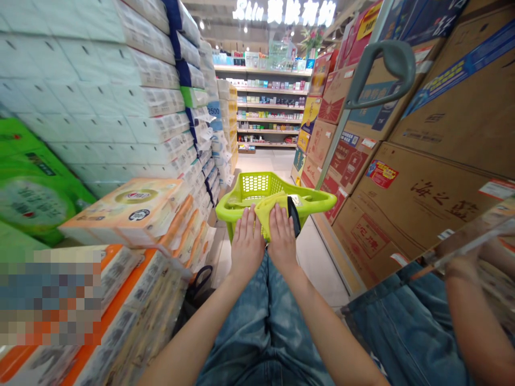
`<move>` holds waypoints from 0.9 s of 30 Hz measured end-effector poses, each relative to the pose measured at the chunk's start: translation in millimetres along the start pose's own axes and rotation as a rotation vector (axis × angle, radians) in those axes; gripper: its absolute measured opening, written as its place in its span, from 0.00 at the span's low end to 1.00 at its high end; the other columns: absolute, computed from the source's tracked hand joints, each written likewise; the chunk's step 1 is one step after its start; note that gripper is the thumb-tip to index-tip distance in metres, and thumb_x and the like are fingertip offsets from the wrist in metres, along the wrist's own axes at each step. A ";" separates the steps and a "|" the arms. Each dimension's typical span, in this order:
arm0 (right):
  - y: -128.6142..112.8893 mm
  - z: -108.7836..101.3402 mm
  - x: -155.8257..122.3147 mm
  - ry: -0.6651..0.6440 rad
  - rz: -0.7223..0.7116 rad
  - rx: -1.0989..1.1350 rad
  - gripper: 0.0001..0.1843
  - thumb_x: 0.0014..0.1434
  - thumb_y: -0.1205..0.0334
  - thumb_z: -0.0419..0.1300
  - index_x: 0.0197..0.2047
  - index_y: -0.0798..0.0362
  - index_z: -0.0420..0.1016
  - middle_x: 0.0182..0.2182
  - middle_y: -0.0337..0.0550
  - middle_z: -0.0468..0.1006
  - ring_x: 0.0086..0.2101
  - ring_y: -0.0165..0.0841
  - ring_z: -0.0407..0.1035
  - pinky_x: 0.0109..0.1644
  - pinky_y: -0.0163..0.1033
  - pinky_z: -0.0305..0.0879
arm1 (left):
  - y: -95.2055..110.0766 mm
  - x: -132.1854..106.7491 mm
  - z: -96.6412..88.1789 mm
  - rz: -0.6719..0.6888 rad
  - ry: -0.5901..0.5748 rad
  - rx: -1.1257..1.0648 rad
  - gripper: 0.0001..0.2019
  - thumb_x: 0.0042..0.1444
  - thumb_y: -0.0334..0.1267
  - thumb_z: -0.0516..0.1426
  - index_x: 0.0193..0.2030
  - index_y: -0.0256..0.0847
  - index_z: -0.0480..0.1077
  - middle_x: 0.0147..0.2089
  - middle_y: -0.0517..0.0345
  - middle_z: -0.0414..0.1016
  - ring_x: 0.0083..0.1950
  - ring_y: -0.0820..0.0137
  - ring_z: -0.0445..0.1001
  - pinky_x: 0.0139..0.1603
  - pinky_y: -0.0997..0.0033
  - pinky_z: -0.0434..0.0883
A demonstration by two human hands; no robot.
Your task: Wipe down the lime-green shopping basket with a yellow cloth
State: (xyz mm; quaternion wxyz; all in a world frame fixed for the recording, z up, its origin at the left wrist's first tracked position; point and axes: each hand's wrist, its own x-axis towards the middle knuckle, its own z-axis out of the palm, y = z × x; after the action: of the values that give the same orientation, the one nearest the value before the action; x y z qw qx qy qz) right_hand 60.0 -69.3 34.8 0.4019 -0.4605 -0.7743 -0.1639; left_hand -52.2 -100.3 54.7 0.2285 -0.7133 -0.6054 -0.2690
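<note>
A lime-green plastic shopping basket (257, 187) hangs in front of me at the middle of the view. My left hand (247, 241) and my right hand (281, 241) both grip a folded yellow-green cloth (273, 212) lying over the basket's near edge. A narrow black strip (293, 215) runs beside my right hand, though I cannot tell what it is. The basket's inside is mostly hidden by the cloth and my hands.
Tall stacks of wrapped tissue packs (132, 91) line the left side, and printed cardboard cartons (426, 198) line the right. A grey handle (382, 69) stands up at the right. A mirror panel (422, 316) sits low on the right. Shelves of goods (267, 107) fill the aisle's far end.
</note>
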 end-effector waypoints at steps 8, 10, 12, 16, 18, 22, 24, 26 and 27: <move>90.1 -22.8 5.7 0.167 0.240 0.030 0.51 0.49 0.78 0.44 0.75 0.56 0.31 0.74 0.51 0.41 0.72 0.39 0.32 0.72 0.62 0.43 | 5.9 2.4 -3.8 0.001 0.003 -0.056 0.36 0.62 0.31 0.47 0.75 0.32 0.39 0.76 0.44 0.43 0.77 0.58 0.41 0.73 0.51 0.51; 85.5 -23.3 8.3 0.188 0.291 0.060 0.52 0.48 0.78 0.45 0.75 0.55 0.30 0.74 0.50 0.40 0.72 0.40 0.31 0.72 0.63 0.42 | 7.2 3.0 -4.2 -0.009 0.004 -0.062 0.36 0.62 0.31 0.48 0.75 0.32 0.39 0.76 0.44 0.43 0.77 0.58 0.42 0.73 0.51 0.51; 63.6 -20.0 9.2 0.188 0.301 0.084 0.52 0.49 0.77 0.46 0.75 0.56 0.28 0.74 0.51 0.37 0.72 0.41 0.29 0.71 0.64 0.42 | 7.4 3.2 -4.1 -0.016 0.008 -0.057 0.35 0.62 0.32 0.48 0.75 0.31 0.40 0.76 0.43 0.44 0.77 0.57 0.41 0.73 0.51 0.52; 5.4 -9.1 5.3 0.041 0.136 0.046 0.48 0.54 0.77 0.45 0.75 0.60 0.29 0.73 0.56 0.41 0.72 0.42 0.32 0.71 0.61 0.45 | 3.1 1.6 -1.8 -0.015 0.006 -0.030 0.33 0.62 0.31 0.48 0.74 0.29 0.45 0.76 0.41 0.46 0.77 0.57 0.42 0.73 0.51 0.53; -8.5 -5.4 2.4 -0.017 0.042 0.011 0.44 0.57 0.76 0.45 0.75 0.61 0.32 0.72 0.56 0.46 0.72 0.41 0.35 0.72 0.58 0.47 | -0.9 0.2 0.0 -0.012 0.005 -0.014 0.32 0.63 0.31 0.48 0.73 0.28 0.48 0.75 0.39 0.47 0.77 0.57 0.43 0.73 0.51 0.52; 7.9 -4.7 -2.3 -0.009 -0.032 -0.042 0.43 0.58 0.77 0.44 0.75 0.58 0.34 0.72 0.55 0.49 0.71 0.40 0.39 0.72 0.57 0.47 | -7.4 -1.7 1.6 0.014 -0.002 0.017 0.31 0.63 0.32 0.47 0.73 0.29 0.47 0.76 0.42 0.45 0.77 0.58 0.42 0.74 0.52 0.51; 28.6 -6.9 -4.5 0.039 0.010 -0.057 0.45 0.57 0.79 0.43 0.75 0.57 0.31 0.72 0.55 0.47 0.72 0.40 0.37 0.71 0.59 0.47 | -8.0 -1.7 1.3 0.017 -0.003 0.024 0.33 0.63 0.31 0.47 0.74 0.30 0.44 0.76 0.45 0.43 0.77 0.59 0.42 0.74 0.53 0.51; 50.7 -10.1 -6.8 0.082 0.079 -0.051 0.47 0.56 0.79 0.43 0.75 0.59 0.28 0.73 0.56 0.43 0.72 0.40 0.33 0.71 0.60 0.47 | -6.6 -1.2 0.8 0.010 0.002 0.015 0.34 0.63 0.31 0.47 0.75 0.32 0.41 0.77 0.46 0.43 0.77 0.60 0.42 0.74 0.54 0.50; 60.9 -11.8 -7.7 0.098 0.115 -0.041 0.48 0.55 0.79 0.44 0.75 0.59 0.26 0.73 0.57 0.40 0.72 0.41 0.31 0.71 0.61 0.47 | -5.4 -0.8 0.7 0.007 0.004 0.009 0.34 0.63 0.31 0.47 0.75 0.32 0.40 0.77 0.46 0.43 0.77 0.60 0.42 0.74 0.54 0.50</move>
State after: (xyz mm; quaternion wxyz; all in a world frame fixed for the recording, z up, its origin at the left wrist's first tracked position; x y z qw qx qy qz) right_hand 118.9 -49.3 29.1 0.4384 -0.5037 -0.7226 -0.1786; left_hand -57.6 -99.6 53.6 0.2338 -0.7140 -0.6036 -0.2668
